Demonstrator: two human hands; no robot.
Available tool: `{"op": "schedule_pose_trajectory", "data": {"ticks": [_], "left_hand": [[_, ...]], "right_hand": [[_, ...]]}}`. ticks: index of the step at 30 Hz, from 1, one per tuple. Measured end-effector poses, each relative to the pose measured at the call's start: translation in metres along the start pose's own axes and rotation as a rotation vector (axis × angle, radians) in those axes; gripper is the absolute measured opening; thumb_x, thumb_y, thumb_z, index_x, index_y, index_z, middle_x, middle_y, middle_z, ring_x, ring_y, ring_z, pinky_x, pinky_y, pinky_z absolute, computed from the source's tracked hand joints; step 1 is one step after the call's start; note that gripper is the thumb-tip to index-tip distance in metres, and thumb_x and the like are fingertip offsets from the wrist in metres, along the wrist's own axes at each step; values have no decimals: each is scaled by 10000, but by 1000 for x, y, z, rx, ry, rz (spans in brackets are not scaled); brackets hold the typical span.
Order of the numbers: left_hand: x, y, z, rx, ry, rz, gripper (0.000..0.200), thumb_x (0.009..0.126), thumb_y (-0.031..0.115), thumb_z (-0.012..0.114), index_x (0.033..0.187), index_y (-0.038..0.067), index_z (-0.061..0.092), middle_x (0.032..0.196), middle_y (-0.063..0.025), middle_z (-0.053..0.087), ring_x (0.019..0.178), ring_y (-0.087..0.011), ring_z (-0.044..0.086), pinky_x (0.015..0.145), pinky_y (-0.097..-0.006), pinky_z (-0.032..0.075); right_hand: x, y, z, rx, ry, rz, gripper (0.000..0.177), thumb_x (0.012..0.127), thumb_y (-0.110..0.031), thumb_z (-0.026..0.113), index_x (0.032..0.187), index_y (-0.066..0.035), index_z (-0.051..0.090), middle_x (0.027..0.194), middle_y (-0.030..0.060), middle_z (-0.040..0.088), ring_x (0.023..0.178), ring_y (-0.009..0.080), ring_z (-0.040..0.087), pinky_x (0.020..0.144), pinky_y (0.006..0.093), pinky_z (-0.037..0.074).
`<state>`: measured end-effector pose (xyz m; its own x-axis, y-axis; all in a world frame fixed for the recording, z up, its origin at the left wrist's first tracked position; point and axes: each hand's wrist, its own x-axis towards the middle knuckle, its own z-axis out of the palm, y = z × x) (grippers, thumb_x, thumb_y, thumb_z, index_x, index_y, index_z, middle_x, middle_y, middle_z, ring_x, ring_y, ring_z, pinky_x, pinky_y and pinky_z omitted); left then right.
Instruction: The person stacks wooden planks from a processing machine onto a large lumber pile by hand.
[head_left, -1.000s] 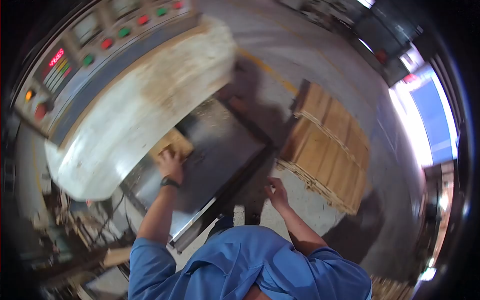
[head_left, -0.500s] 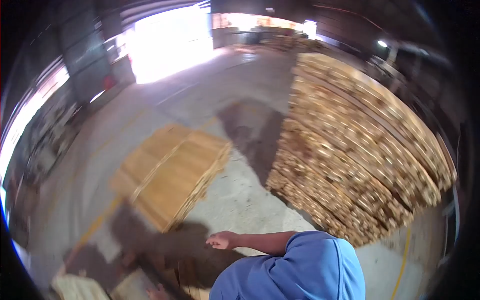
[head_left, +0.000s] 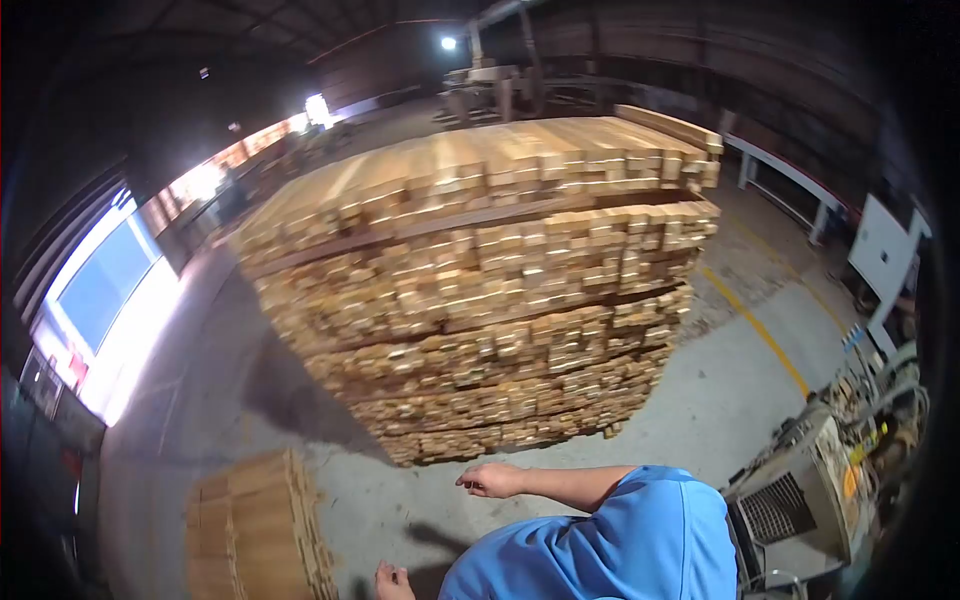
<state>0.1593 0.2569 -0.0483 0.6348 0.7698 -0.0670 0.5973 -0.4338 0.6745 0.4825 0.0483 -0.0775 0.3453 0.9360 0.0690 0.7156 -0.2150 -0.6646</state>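
Note:
My right hand (head_left: pixel 491 480) is held out over the concrete floor, below the front of a tall lumber stack (head_left: pixel 500 270). Its fingers are loosely bent and hold nothing that I can see. Near the bottom edge shows part of my left hand (head_left: pixel 393 582), fingers slightly apart, with nothing visible in it. The big stack is made of many short wooden pieces with their cut ends facing me, layered with thin dark strips. To the left of my left hand lies a lower pile of flat boards (head_left: pixel 235 525); neither hand touches it.
On the right stands a machine (head_left: pixel 800 500) with a vent grille and hoses. Behind it is a pale cabinet (head_left: pixel 882 250). A yellow line (head_left: pixel 757 330) runs along the floor right of the stack. A bright doorway (head_left: pixel 110 290) opens at the left.
My view has swung to the right. The tall stack now fills the middle, the low board pile has shifted to the lower left, and the machine has come into sight.

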Motion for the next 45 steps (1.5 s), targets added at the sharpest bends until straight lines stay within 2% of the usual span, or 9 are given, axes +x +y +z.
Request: {"op": "schedule_pose_trajectory", "data": {"ticks": [3,6,9,19,21,29,35,37,45], "left_hand": [[46,13,33,-35,-170,187,450,989,268,624,1296,-57,575,1159,-303,667,1090,-433,648,896,-444,525],[108,19,72,-104,-362,152,511,978,139,641,1407,-87,480,1321,-233,645,1226,-289,634,1023,-360,497],[153,50,92,-201,-311,283,545,895,15,697,1407,-36,516,1189,-203,694,1066,-289,691,922,-371,548],[300,174,80,-155,-292,575,483,887,116,720,1345,37,590,1169,-171,698,1058,-314,685,917,-401,536],[324,188,73,-141,-252,628,470,896,134,712,1342,47,594,1166,-161,701,1056,-312,684,914,-396,536],[363,217,29,-225,-124,567,436,914,121,690,1331,36,599,1149,-153,709,1033,-288,692,905,-390,535],[382,214,-7,-418,4,481,443,911,33,689,1342,3,588,1155,-153,710,1037,-242,698,910,-347,536],[400,217,-26,-465,36,497,449,912,7,683,1350,6,587,1184,-154,698,1050,-227,689,922,-335,535],[498,276,-138,-428,216,861,491,898,-16,679,1377,11,571,1283,-147,609,1134,-248,654,992,-360,527]], "right_hand": [[-29,27,-32,-48,130,127,344,944,-200,629,1270,-89,620,1062,123,692,935,311,690,808,436,559],[-49,35,-61,-55,275,240,345,948,-219,630,1270,-94,621,1086,131,693,960,330,686,821,441,559],[-54,40,-86,-91,425,293,341,953,-238,633,1265,-99,629,1122,141,692,988,349,681,833,441,561],[-14,33,-207,-193,745,445,305,923,-164,663,1218,-85,669,1128,150,702,989,345,692,858,425,565],[-2,33,-230,-223,866,384,338,874,-51,670,1210,-89,671,1091,147,702,979,339,692,850,426,563],[72,16,-335,-414,1048,79,434,814,49,708,1230,-55,643,1018,139,721,939,315,704,821,404,549],[154,-21,-406,-683,972,-419,533,759,34,755,1271,-11,613,1019,166,703,832,297,673,695,386,523],[182,-39,-415,-694,932,-464,560,752,3,770,1288,-12,606,1042,168,696,827,298,664,691,388,516],[299,-111,-418,-908,884,-500,651,722,-107,811,1333,-42,595,1196,145,660,1093,340,644,902,452,516]]}}
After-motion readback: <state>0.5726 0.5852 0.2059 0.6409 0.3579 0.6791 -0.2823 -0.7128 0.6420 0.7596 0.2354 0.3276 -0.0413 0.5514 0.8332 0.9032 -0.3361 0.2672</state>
